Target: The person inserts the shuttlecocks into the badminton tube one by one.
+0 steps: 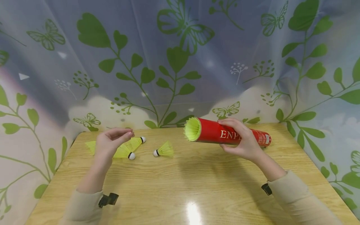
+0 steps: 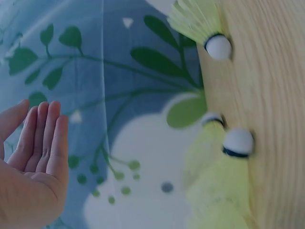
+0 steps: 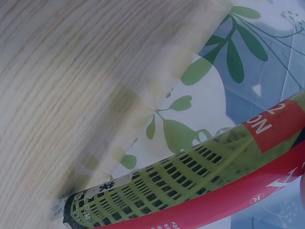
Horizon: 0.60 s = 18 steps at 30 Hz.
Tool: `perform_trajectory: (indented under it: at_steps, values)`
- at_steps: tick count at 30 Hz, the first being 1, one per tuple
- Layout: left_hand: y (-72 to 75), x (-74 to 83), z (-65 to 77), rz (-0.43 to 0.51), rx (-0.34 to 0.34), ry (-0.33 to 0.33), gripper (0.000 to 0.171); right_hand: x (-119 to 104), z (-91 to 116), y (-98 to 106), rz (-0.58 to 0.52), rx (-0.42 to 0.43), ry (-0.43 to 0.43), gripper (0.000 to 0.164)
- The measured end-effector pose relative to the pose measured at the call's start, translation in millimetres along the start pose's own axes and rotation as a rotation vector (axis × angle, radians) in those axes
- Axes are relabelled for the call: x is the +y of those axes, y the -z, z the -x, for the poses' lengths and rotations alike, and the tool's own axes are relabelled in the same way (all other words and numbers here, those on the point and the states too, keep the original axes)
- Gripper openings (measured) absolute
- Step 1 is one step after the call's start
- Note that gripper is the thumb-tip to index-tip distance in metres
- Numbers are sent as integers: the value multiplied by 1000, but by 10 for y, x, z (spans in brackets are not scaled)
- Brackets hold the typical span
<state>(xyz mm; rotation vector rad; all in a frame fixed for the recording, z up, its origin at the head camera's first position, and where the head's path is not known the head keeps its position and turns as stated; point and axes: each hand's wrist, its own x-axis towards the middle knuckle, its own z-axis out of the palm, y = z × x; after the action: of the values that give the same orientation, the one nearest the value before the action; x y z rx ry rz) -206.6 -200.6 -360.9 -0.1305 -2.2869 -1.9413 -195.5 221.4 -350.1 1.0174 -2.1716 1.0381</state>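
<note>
My right hand [image 1: 240,140] grips a red shuttlecock tube [image 1: 209,129] printed with white letters, thumb below and fingers over the top. The tube lies tilted, its mouth pointing left with a yellow shuttlecock skirt [image 1: 192,129] filling it. In the right wrist view, a clear strip of the tube [image 3: 176,174] shows stacked green-yellow skirts inside. My left hand [image 1: 108,142] is raised over the left of the table, fingers extended and holding nothing. Behind it lie several yellow shuttlecocks [image 1: 122,152], partly hidden by it. Another shuttlecock [image 1: 166,150] lies between the hands, its white cork facing left.
The wooden table [image 1: 157,187] ends at the back against a curtain [image 1: 197,78] with green leaves and butterflies. The same curtain hangs along both sides. A bright light reflection [image 1: 193,212] shows on the table's near part.
</note>
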Motion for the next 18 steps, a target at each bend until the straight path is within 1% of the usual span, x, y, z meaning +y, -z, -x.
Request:
perform_trajectory:
  at_steps: [4, 8, 10, 13, 18]
  values:
    - [168, -96, 17, 45, 26, 13, 33, -5, -4, 2, -1, 2, 4, 68]
    - [310, -199, 48, 105, 47, 16, 32, -7, -3, 5, 2, 5, 8, 68]
    - [376, -255, 65, 119, 63, 23, 30, -5, -1, 6, 4, 6, 9, 68]
    - [468, -345, 84, 126, 83, 44, 30, 1, 2, 5, 4, 7, 9, 68]
    - [585, -478, 120, 110, 108, 104, 38, 17, 11, 5, 5, 6, 6, 68]
